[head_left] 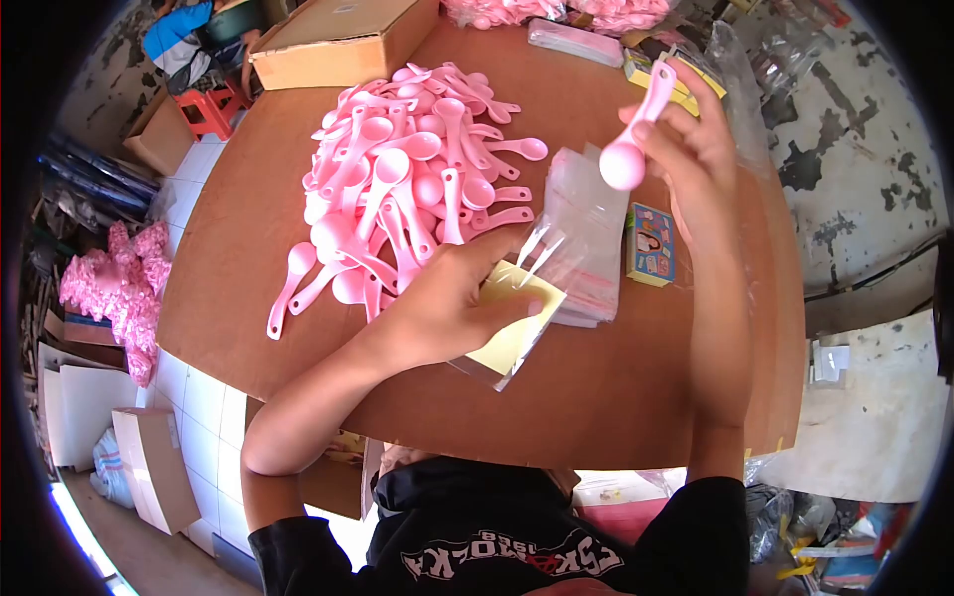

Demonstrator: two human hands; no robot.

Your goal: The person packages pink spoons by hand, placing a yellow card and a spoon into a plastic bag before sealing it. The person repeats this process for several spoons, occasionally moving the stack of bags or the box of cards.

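Observation:
My left hand (447, 303) grips a clear plastic bag (550, 260) with a yellow card (512, 343) in it, thumb lying over the card. Raised over the table's right side, my right hand (696, 159) pinches a pink spoon (636, 134) by its handle, bowl end down. A large heap of pink spoons (417, 189) lies beyond my left hand. Between my hands is a stack of clear plastic bags (593, 223), partly behind the held bag. Right of that stack sits a small blue and yellow box (651, 245).
A cardboard box (338, 40) stands at the brown table's (238, 238) far edge. Pink packed bundles (596, 10) and a clear packet (576, 42) lie at the back. Beyond the far left corner, a person (179, 40) is near a red stool (211, 107).

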